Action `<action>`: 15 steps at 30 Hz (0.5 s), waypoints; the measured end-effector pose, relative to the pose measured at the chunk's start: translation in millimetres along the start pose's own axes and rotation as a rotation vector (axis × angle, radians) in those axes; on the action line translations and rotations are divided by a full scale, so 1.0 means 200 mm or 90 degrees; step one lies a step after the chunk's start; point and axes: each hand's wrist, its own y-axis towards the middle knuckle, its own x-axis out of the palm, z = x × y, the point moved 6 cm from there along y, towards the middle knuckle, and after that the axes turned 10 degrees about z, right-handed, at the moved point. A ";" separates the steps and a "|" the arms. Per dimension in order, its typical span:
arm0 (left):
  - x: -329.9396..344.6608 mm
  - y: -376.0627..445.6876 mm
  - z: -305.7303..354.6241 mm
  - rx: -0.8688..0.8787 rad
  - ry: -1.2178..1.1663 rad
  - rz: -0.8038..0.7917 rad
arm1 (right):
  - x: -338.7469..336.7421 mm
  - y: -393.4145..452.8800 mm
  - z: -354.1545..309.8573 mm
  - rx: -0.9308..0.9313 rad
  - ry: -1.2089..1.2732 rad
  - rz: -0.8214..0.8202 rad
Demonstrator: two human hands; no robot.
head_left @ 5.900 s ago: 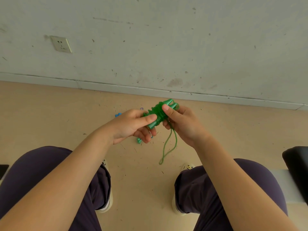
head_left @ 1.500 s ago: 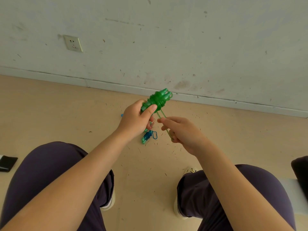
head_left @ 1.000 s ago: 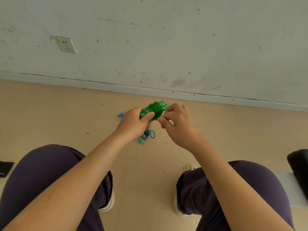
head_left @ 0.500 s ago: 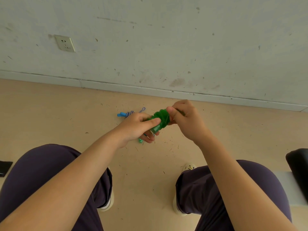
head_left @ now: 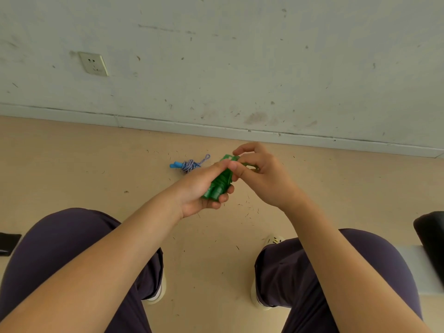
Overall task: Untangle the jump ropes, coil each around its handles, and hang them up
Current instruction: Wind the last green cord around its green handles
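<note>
A green jump rope, coiled tightly around its two green handles, sits in front of me above the floor. My left hand grips the lower part of the bundle, thumb along its top. My right hand pinches the rope at the bundle's upper end with fingers curled. On the floor behind the hands lies a second rope, blue and white braided cord wound around blue handles.
I sit with both knees in dark trousers at the frame's lower corners. A grey wall with a socket rises beyond the beige floor. A dark object lies on a bench at right, another dark item at left.
The long loose green loop seen earlier is gone, wound onto the bundle. My right hand moved from pulling the strand below to pinching at the bundle's top end.
</note>
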 end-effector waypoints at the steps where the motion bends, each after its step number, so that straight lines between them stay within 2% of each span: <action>1: -0.02 0.01 0.01 0.011 -0.014 0.033 | -0.01 0.00 0.01 0.011 -0.018 0.018; 4: -0.08 0.03 0.04 0.049 -0.066 0.121 | -0.03 0.01 0.06 0.059 -0.062 0.054; 7: -0.09 0.01 0.07 0.100 -0.099 0.161 | -0.03 0.02 0.12 0.166 -0.045 0.063; 11: -0.08 -0.02 0.13 0.150 -0.160 0.109 | -0.04 0.02 0.15 0.242 0.023 0.093; 15: -0.04 -0.04 0.13 0.171 -0.119 0.063 | -0.08 0.03 0.17 0.247 0.054 0.166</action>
